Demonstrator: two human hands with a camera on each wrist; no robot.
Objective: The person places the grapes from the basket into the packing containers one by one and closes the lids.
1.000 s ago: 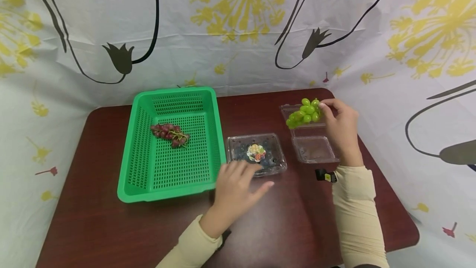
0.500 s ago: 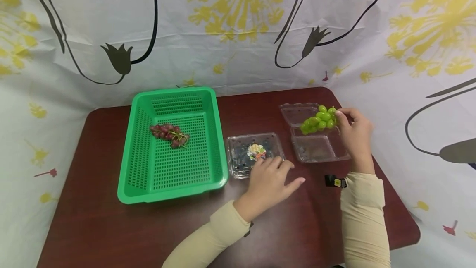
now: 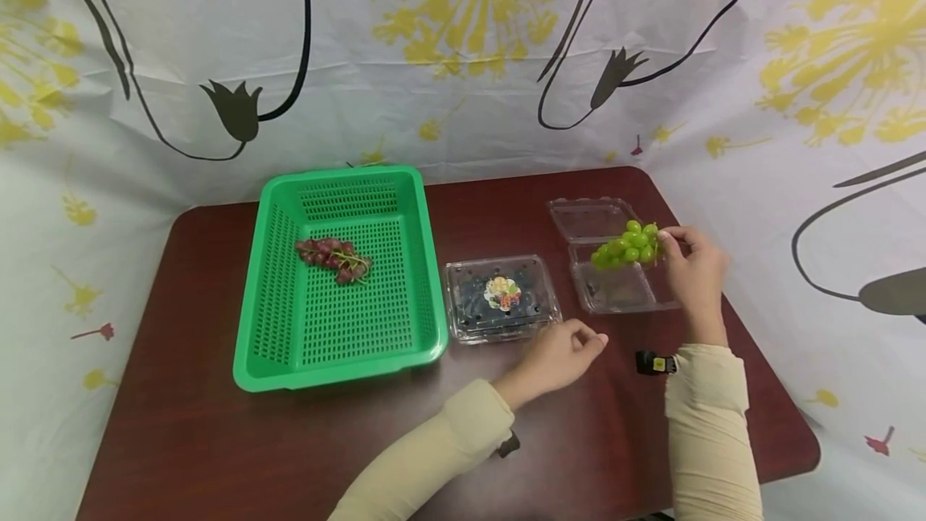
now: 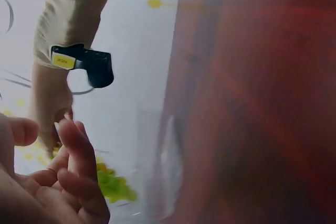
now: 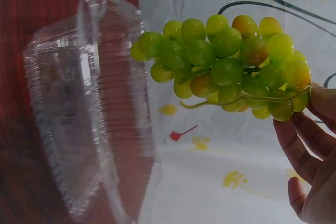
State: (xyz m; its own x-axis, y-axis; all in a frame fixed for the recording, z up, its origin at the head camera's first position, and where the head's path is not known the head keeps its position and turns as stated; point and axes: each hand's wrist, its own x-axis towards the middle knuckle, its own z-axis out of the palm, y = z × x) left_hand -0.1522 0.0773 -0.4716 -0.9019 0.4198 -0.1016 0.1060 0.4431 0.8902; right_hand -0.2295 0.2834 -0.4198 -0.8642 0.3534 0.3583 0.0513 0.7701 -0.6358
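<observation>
My right hand [image 3: 698, 272] pinches one end of a bunch of green grapes [image 3: 628, 248] between thumb and fingertips. The bunch hangs sideways above an opened clear plastic clamshell box [image 3: 615, 292], whose lid [image 3: 589, 219] lies folded back. In the right wrist view the grapes [image 5: 226, 61] show a thin stem along their side, and the box [image 5: 68, 124] stands apart from my fingers. My left hand [image 3: 557, 356] hovers near the front right corner of a closed clamshell of dark berries [image 3: 473, 308], holding nothing. Its fingers [image 4: 79, 150] are loosely bent, thumb apart.
A green perforated basket [image 3: 249, 328] stands at the left with a bunch of red grapes [image 3: 333, 256] inside. Everything rests on a dark red-brown table [image 3: 181, 424]. A patterned white cloth [image 3: 463, 119] rises behind it and at both sides.
My right hand has moved right and towards me with the green grapes. My left hand has moved right from beside the basket, and its fingers have bent more. Basket and boxes stay put.
</observation>
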